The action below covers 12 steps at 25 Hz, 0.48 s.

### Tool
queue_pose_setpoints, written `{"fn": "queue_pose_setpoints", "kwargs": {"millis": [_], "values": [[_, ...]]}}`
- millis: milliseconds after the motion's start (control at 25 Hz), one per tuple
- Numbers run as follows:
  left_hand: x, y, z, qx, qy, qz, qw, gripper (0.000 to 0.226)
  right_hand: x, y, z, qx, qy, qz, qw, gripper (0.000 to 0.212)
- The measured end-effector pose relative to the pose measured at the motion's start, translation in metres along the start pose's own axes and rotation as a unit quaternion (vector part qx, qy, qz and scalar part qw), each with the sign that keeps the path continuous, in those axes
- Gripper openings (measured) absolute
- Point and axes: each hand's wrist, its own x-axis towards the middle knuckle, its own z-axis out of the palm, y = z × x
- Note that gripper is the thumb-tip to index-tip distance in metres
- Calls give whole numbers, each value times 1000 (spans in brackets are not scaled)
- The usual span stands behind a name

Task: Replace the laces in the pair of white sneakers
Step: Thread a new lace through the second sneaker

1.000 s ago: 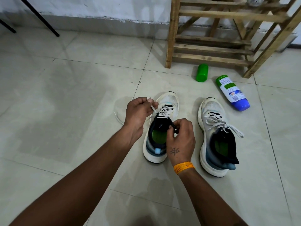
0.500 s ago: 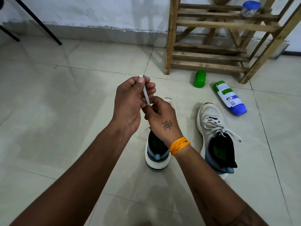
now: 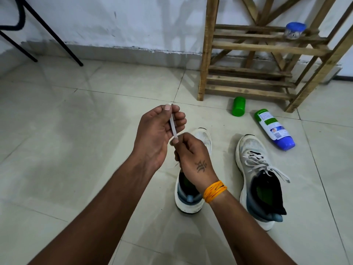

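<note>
White lace (image 3: 173, 127), flat and narrow, held up above the floor between both hands. Left hand (image 3: 156, 134) pinches its upper end between thumb and curled fingers; right hand (image 3: 193, 155) pinches it lower down at the fingertips. The held stretch runs steeply, upper end tilted slightly left and away, lower end toward the wearer. Where the lace goes below the right hand cannot be told.

Containers: a bottle (image 3: 274, 129) with a green upper part, white label and blue base lies on its side on the tiled floor (image 3: 57, 150), long axis diagonal, blue end nearer the camera and to the right. Contents not visible. A green cap (image 3: 238, 106) lies just beside it, to its left, apart from it. A small jar (image 3: 294, 30) with a blue lid sits on a slat of the wooden rack (image 3: 208, 54); contents unclear.

Left sneaker (image 3: 191, 199) lies directly under the hands, toe pointing away, heel toward the wearer, its lacing area hidden by the right hand. Right sneaker (image 3: 257, 180) lies near it to the right, roughly parallel, toe away, laced with a white lace loosely tied. An orange thread band (image 3: 214, 191) wraps the right wrist.
</note>
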Motion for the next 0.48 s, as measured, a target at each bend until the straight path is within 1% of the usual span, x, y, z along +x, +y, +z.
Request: {"fn": "queue_pose_setpoints", "kwargs": {"millis": [120, 160, 240, 280, 360, 480], "values": [[2, 6, -3, 2, 7, 7, 1000, 24, -6, 19, -1, -105, -52, 26, 993, 24], [2, 6, -4, 5, 10, 8, 1000, 24, -7, 19, 0, -104, -70, 24, 992, 20], [1, 2, -6, 10, 18, 4, 1000, 24, -6, 7, 4, -49, -98, 7, 994, 11], [1, 0, -6, 9, 23, -1, 1000, 24, -4, 0, 6, -23, -100, -6, 995, 12], [2, -2, -6, 4, 23, -7, 1000, 24, 1, -7, 9, -12, -93, -24, 995, 22], [5, -3, -7, 34, 9, -6, 999, 21, 0, -4, 8, -48, -100, -2, 994, 34]]}}
